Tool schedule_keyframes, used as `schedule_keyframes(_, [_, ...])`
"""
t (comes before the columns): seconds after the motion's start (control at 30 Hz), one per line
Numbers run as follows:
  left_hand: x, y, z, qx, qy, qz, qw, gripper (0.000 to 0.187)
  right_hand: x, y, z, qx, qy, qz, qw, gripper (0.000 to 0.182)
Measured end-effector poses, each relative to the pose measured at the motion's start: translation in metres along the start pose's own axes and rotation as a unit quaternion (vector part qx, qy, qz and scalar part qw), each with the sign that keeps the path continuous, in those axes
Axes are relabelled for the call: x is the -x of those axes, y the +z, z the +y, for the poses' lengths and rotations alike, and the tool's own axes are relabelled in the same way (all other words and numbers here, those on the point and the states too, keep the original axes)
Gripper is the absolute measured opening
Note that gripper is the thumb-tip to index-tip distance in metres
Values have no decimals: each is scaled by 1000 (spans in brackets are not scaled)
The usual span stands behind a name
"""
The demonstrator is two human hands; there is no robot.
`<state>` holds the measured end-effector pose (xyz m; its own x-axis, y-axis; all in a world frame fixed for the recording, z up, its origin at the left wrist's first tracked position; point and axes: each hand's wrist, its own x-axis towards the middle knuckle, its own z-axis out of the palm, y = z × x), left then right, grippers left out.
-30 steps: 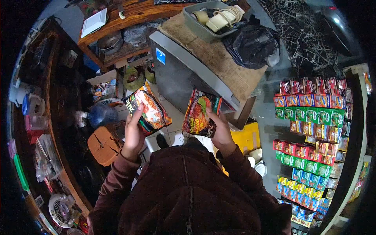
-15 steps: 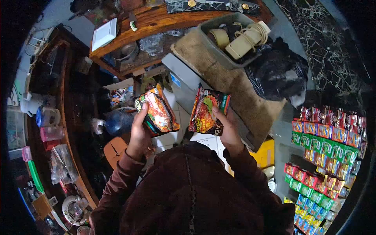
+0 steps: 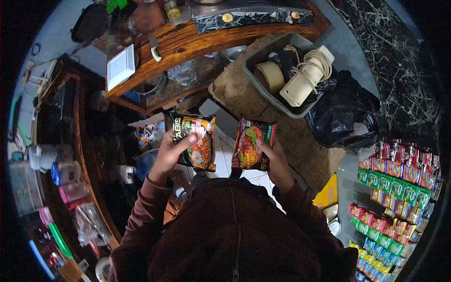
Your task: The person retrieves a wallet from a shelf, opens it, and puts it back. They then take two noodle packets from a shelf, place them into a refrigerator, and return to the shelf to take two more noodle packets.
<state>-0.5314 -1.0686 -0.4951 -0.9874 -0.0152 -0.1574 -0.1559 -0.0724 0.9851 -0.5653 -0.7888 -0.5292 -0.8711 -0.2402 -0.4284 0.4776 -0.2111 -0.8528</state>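
My left hand [image 3: 167,154] grips an orange-and-black instant noodle packet [image 3: 203,136] by its left side, the thumb lying across its front. My right hand [image 3: 278,164] holds a second instant noodle packet [image 3: 248,146], black and red with a green patch, by its right edge. The thumb presses on the printed face. Both packets are side by side in front of my chest, apart from each other, fronts turned up towards me. The fingers behind them are mostly hidden.
Ahead stands a wooden counter [image 3: 183,40] with a white square dish [image 3: 120,68] and a knife [image 3: 154,48]. A grey bin [image 3: 251,70] holds a corded power strip [image 3: 300,87] and a tape roll [image 3: 268,77]. Beside it sits a black plastic bag [image 3: 345,113]. Sachet strips [image 3: 394,181] hang at right.
The left packet has turned more upright, and my left thumb has moved further across its front. My head view has shifted, so the counter and bin sit differently in frame.
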Motion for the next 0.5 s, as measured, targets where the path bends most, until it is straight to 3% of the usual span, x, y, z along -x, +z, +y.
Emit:
schedule_keyframes(0.17, [-42, -37, 10, -46, -53, -80, 994, 37, -14, 28, 13, 23, -10, 67, 997, 47])
schedule_keyframes(0.33, [-84, -78, 8, -37, -73, -194, 978, 37, -30, 69, 31, -74, -56, 127, 988, 49])
schedule_keyframes(0.4, [-96, -92, 5, -138, -80, -228, 961, 40, -33, 79, 34, -49, -58, 154, 985, 51])
schedule_keyframes(0.43, [-99, -92, 5, -72, -112, -219, 966, 41, -34, 82, 38, -30, -64, 171, 983, 50])
schedule_keyframes(0.5, [-109, -94, 6, -72, -131, -244, 958, 42, -33, 83, 47, -26, -97, 183, 978, 49])
